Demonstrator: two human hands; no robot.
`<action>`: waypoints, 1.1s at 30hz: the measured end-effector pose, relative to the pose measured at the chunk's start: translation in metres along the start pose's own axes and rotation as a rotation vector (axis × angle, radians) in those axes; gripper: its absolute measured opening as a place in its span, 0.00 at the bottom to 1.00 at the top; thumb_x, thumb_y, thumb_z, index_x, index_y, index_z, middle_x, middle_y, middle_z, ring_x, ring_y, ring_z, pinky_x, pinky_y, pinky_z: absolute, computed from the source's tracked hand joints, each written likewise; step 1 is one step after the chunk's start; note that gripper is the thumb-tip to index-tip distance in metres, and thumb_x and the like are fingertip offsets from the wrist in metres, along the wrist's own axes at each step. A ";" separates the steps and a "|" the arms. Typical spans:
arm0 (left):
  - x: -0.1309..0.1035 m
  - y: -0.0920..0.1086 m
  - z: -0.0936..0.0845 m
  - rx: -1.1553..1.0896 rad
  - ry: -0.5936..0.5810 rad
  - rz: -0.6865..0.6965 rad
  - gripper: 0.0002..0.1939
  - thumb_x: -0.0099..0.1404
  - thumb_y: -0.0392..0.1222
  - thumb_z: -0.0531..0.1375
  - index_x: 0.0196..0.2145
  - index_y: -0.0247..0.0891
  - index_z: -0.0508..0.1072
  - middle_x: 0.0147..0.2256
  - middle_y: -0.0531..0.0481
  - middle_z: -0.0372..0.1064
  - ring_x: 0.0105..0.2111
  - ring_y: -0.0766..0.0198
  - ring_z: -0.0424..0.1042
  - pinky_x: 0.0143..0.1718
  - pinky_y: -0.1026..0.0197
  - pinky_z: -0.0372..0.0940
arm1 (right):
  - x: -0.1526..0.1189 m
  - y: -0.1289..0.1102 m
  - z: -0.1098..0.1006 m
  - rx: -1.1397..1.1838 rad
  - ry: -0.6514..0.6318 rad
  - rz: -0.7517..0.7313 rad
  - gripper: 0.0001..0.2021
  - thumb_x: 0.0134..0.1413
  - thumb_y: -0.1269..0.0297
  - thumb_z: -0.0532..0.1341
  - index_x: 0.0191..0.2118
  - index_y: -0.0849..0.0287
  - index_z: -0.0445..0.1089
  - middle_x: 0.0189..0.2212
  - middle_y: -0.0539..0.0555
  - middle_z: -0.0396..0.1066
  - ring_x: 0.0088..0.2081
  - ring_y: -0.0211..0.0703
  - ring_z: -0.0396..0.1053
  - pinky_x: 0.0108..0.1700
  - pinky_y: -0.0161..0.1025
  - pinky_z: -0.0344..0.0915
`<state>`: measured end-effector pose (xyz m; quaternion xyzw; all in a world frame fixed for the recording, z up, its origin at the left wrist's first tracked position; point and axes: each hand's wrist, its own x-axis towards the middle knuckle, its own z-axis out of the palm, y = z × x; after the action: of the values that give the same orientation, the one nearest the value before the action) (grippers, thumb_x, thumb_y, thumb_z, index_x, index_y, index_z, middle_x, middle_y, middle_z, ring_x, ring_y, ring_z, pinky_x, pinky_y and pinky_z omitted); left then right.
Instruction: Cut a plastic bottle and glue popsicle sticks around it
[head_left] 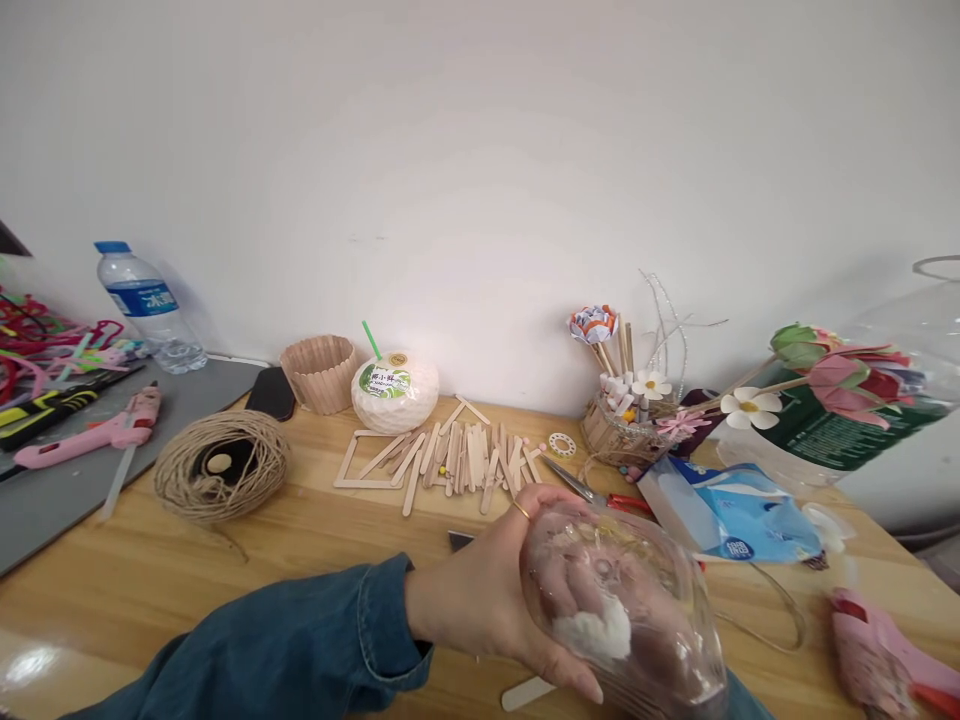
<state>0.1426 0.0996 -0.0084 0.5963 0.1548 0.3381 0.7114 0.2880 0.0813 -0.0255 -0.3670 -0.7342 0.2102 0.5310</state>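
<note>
My left hand (pixel 480 590), in a denim sleeve with a ring on one finger, grips a clear plastic container (pixel 637 610) just above the wooden table (pixel 225 580). A white wad (pixel 596 632) shows inside or behind the plastic. Blurred fingers show through the container wall. I cannot tell whether they belong to my right hand. Only a strip of denim sleeve (pixel 746 702) shows at the bottom edge on that side. A flat stick (pixel 529 692) lies under the left hand.
Behind the hand lie loose craft sticks (pixel 450 455), scissors (pixel 592 490), a twine coil (pixel 221 465), a coconut drink (pixel 395 390) and a stick cup (pixel 321 372). A tissue pack (pixel 735 510) and paper flowers (pixel 622 400) sit right. A pink glue gun (pixel 97 430) and water bottle (pixel 146 305) sit left.
</note>
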 end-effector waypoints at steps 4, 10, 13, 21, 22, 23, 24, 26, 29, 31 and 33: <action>0.002 -0.002 -0.004 -0.125 0.020 0.020 0.46 0.30 0.36 0.75 0.46 0.41 0.58 0.47 0.44 0.64 0.50 0.49 0.65 0.54 0.44 0.55 | -0.001 -0.004 -0.002 0.344 -0.092 0.154 0.26 0.63 0.52 0.41 0.25 0.51 0.71 0.09 0.46 0.60 0.11 0.38 0.60 0.13 0.34 0.63; 0.007 -0.006 -0.016 -0.193 0.208 0.133 0.44 0.36 0.36 0.74 0.48 0.45 0.56 0.53 0.44 0.57 0.52 0.51 0.63 0.54 0.45 0.55 | 0.003 0.001 -0.007 0.803 0.055 0.417 0.13 0.55 0.54 0.56 0.33 0.54 0.75 0.26 0.52 0.76 0.25 0.42 0.73 0.21 0.36 0.70; 0.007 -0.006 -0.019 -0.065 0.320 0.243 0.46 0.38 0.35 0.73 0.51 0.46 0.53 0.55 0.44 0.56 0.56 0.53 0.58 0.58 0.47 0.51 | 0.002 0.011 -0.006 0.755 0.129 0.425 0.10 0.55 0.58 0.58 0.34 0.54 0.75 0.30 0.52 0.77 0.28 0.40 0.74 0.27 0.33 0.73; 0.003 -0.007 -0.013 0.101 0.245 0.281 0.48 0.41 0.35 0.72 0.55 0.45 0.51 0.55 0.43 0.56 0.58 0.50 0.55 0.59 0.48 0.48 | 0.000 0.007 -0.007 0.843 0.107 0.292 0.09 0.55 0.62 0.58 0.40 0.47 0.74 0.34 0.49 0.78 0.35 0.37 0.75 0.36 0.29 0.72; 0.003 -0.008 -0.012 0.084 0.228 0.268 0.49 0.41 0.34 0.72 0.55 0.45 0.50 0.55 0.43 0.55 0.57 0.50 0.55 0.59 0.48 0.48 | -0.001 0.003 -0.008 0.860 0.120 0.281 0.09 0.55 0.62 0.59 0.41 0.45 0.74 0.36 0.47 0.77 0.36 0.36 0.75 0.38 0.28 0.71; 0.003 -0.009 -0.010 0.063 0.210 0.252 0.49 0.40 0.33 0.72 0.55 0.46 0.50 0.54 0.43 0.55 0.57 0.51 0.56 0.59 0.47 0.49 | -0.001 -0.001 -0.009 0.865 0.125 0.275 0.10 0.55 0.62 0.59 0.41 0.44 0.73 0.37 0.46 0.77 0.37 0.36 0.75 0.38 0.28 0.71; 0.003 -0.010 -0.009 0.034 0.189 0.239 0.49 0.40 0.32 0.72 0.54 0.46 0.50 0.54 0.43 0.56 0.56 0.51 0.57 0.58 0.47 0.49 | -0.002 -0.004 -0.009 0.852 0.111 0.272 0.10 0.56 0.61 0.58 0.43 0.43 0.73 0.39 0.46 0.77 0.38 0.37 0.75 0.39 0.30 0.72; 0.004 -0.013 -0.007 -0.055 0.148 0.240 0.49 0.39 0.31 0.73 0.53 0.47 0.51 0.52 0.44 0.57 0.55 0.52 0.59 0.57 0.47 0.51 | -0.005 -0.007 -0.011 0.757 0.054 0.263 0.14 0.57 0.57 0.56 0.48 0.45 0.70 0.43 0.50 0.75 0.38 0.43 0.75 0.38 0.37 0.74; 0.004 -0.018 -0.003 -0.153 0.114 0.247 0.49 0.36 0.32 0.73 0.51 0.48 0.52 0.52 0.45 0.57 0.54 0.52 0.60 0.56 0.46 0.52 | -0.012 -0.002 -0.013 0.379 0.069 0.121 0.16 0.58 0.59 0.55 0.52 0.47 0.67 0.44 0.54 0.74 0.40 0.51 0.74 0.39 0.45 0.74; 0.004 -0.020 -0.001 -0.153 0.117 0.227 0.49 0.34 0.32 0.74 0.51 0.48 0.53 0.52 0.46 0.56 0.54 0.52 0.59 0.56 0.46 0.51 | -0.016 0.004 -0.015 0.027 0.171 -0.019 0.16 0.56 0.64 0.57 0.51 0.47 0.68 0.45 0.53 0.74 0.44 0.51 0.73 0.42 0.45 0.72; 0.002 -0.021 0.002 -0.150 0.126 0.199 0.50 0.33 0.33 0.74 0.50 0.48 0.53 0.51 0.46 0.56 0.54 0.51 0.58 0.56 0.46 0.50 | -0.019 0.008 -0.016 -0.232 0.236 -0.099 0.17 0.55 0.67 0.58 0.51 0.49 0.68 0.45 0.54 0.73 0.45 0.51 0.71 0.44 0.45 0.71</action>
<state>0.1512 0.0986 -0.0275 0.5314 0.1136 0.4543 0.7059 0.3089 0.0708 -0.0371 -0.4112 -0.7034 0.0530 0.5773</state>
